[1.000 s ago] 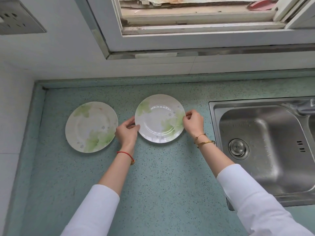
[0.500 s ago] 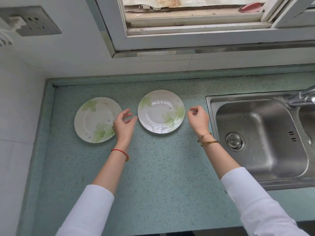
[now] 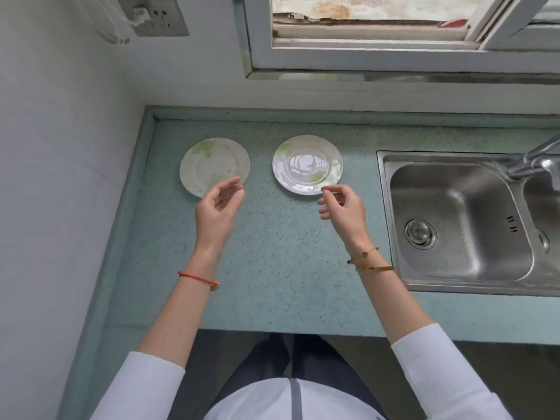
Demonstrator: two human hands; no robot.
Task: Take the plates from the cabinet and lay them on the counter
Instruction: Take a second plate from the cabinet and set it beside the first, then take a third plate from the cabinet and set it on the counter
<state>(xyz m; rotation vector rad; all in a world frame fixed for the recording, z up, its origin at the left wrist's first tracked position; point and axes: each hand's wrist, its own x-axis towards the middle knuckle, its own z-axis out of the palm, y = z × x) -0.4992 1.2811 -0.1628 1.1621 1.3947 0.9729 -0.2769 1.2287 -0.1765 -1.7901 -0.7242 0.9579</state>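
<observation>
Two white plates with green leaf prints lie flat side by side on the speckled green counter [image 3: 272, 268]. The left plate [image 3: 212, 165] is near the wall corner; the right plate [image 3: 306, 163] sits closer to the sink. My left hand [image 3: 219, 207] hovers over the counter just in front of the left plate, fingers relaxed and empty, its fingertips overlapping that plate's near rim in view. My right hand [image 3: 342, 207] hovers in front of the right plate's near rim, fingers loosely curled, holding nothing.
A steel sink [image 3: 460, 222] with a tap [image 3: 536, 162] fills the right side of the counter. A white wall [image 3: 60, 177] bounds the left, with a socket [image 3: 154, 16] above. A window frame [image 3: 394, 62] runs behind. The counter's front edge is near my body.
Both hands let go of the right plate and drew back toward me, above the counter. The view has pulled back and tilted down, showing the counter's front edge.
</observation>
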